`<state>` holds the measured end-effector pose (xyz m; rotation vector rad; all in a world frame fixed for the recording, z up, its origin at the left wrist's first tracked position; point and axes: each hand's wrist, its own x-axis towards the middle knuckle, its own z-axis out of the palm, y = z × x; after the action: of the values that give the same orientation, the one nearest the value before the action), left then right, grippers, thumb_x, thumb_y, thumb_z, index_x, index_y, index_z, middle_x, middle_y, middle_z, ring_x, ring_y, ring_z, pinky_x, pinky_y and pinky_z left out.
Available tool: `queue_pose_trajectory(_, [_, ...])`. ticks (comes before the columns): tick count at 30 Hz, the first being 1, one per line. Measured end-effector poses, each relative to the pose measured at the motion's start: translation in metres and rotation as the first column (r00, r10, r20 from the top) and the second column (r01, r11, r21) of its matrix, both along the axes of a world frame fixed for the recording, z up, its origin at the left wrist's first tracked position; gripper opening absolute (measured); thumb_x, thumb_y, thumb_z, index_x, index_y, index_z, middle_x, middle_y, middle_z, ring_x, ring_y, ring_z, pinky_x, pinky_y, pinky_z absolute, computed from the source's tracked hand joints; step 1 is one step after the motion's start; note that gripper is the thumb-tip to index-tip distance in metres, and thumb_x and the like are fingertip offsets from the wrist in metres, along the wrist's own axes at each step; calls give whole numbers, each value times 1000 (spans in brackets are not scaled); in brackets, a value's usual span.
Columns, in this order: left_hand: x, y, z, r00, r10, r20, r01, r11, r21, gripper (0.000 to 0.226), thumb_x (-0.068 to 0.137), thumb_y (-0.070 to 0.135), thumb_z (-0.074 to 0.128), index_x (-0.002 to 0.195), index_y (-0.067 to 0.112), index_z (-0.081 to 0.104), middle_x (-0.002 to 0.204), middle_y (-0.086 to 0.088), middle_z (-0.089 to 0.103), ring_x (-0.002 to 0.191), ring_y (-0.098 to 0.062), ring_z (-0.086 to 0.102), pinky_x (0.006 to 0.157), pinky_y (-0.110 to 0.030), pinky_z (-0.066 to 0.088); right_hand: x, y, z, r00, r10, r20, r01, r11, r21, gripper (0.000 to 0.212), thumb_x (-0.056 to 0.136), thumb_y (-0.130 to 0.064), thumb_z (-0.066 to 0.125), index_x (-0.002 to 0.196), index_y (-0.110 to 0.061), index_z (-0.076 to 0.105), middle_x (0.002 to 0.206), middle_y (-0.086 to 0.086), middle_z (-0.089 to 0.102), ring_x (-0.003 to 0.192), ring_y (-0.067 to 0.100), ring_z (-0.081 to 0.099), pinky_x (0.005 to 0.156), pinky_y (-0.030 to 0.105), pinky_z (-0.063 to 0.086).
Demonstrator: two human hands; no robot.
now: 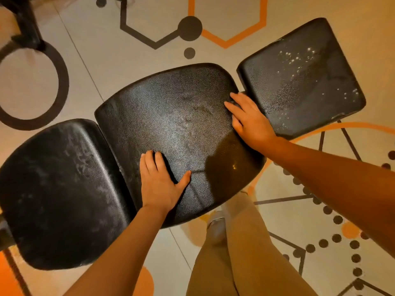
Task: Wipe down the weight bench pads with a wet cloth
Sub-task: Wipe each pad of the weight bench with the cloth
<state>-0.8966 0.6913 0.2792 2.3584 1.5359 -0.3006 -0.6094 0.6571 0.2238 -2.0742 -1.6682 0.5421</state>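
Three black textured bench pads lie side by side below me. The middle pad (171, 116) is the widest. My left hand (159, 182) lies flat on its near left part, fingers straight and thumb spread. My right hand (249, 117) rests flat on its right edge, fingers pointing up-left, next to the gap toward the right pad (299, 82). The right pad shows white specks and scuffs. The left pad (59, 193) has pale, dusty smears. No cloth is in view.
The floor (111, 60) is pale tile with black and orange hexagon, circle and dot patterns. My legs in tan trousers (230, 253) stand at the pad's near edge. A dark machine frame (25, 24) sits at the top left.
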Motion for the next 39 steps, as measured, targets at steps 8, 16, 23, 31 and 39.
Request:
queue_pose_trajectory(8, [0, -1, -2, 1000, -3, 12, 3, 1000, 18, 98, 80, 68, 45, 132, -16, 40, 136, -37, 39, 129, -54, 33, 111, -61, 27, -25, -35, 0, 984, -159, -83, 162, 986, 34, 42, 96, -9, 45, 137, -3, 51, 148, 22, 38, 140, 40, 29, 120, 35, 16])
queue_pose_trajectory(16, [-1, 0, -4, 999, -24, 30, 23, 999, 22, 99, 80, 68, 45, 132, -15, 38, 137, -37, 37, 129, -55, 32, 112, -62, 25, -63, -134, 14, 1000, -8, 1, 8, 998, -58, 43, 101, -23, 34, 143, -16, 39, 152, 10, 36, 144, 31, 23, 114, 50, 30])
queue_pose_trajectory(23, [0, 1, -3, 999, -25, 40, 24, 999, 36, 98, 80, 68, 46, 131, -16, 38, 135, -38, 37, 127, -55, 33, 110, -63, 27, -42, -81, 12, 996, -57, -63, 54, 997, -52, 44, 100, -21, 37, 140, -5, 47, 149, 17, 39, 141, 34, 29, 116, 47, 26])
queue_pose_trajectory(31, [-2, 0, -4, 998, -24, 53, 22, 999, 45, 98, 81, 67, 45, 130, -16, 40, 135, -37, 39, 128, -56, 34, 112, -60, 24, -106, -109, 24, 905, 398, 149, -406, 913, 30, 41, 87, -15, 53, 126, -6, 62, 134, 15, 57, 129, 33, 36, 104, 49, 40])
queue_pose_trajectory(39, [-3, 0, -7, 998, -26, 49, 24, 999, 45, 98, 81, 68, 46, 131, -16, 40, 137, -38, 38, 129, -56, 33, 112, -60, 24, -39, -72, 9, 971, 203, 124, -205, 979, 3, 41, 92, -13, 43, 130, -1, 54, 137, 23, 51, 130, 37, 38, 113, 39, 23])
